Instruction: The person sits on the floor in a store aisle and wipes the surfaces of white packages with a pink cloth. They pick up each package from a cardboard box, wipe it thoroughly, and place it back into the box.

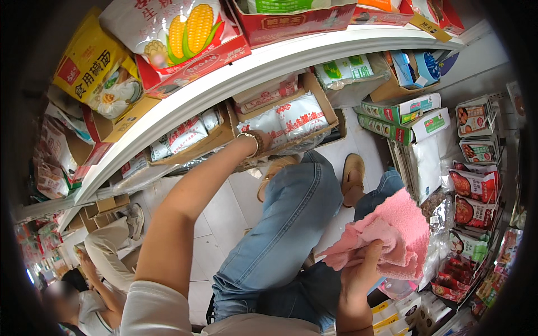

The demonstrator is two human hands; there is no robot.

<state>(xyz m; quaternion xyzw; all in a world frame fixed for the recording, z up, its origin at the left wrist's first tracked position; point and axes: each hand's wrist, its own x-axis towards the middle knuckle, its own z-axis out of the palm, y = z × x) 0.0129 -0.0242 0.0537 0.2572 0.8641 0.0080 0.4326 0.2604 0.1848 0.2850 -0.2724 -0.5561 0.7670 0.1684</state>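
Observation:
My left hand (266, 140), with beaded and metal bracelets at the wrist, reaches to the near edge of an open cardboard box (332, 119) under the white shelf. White plastic bags with red print (300, 115) lie in the box. The hand touches the box edge or the bag beside it; its fingers are mostly hidden, so its grip cannot be told. Lower right, my right hand (361, 269) holds a crumpled pink cloth (397, 229), thumb on top, above my denim-clad leg.
The white shelf edge (201, 77) curves overhead, bearing red cartons of bagged goods. Another box of white bags (185, 136) stands left. Green-and-white cartons (403, 119) are stacked right, near a rack of red food packets (475, 180). Another person (94, 302) sits or crouches at lower left.

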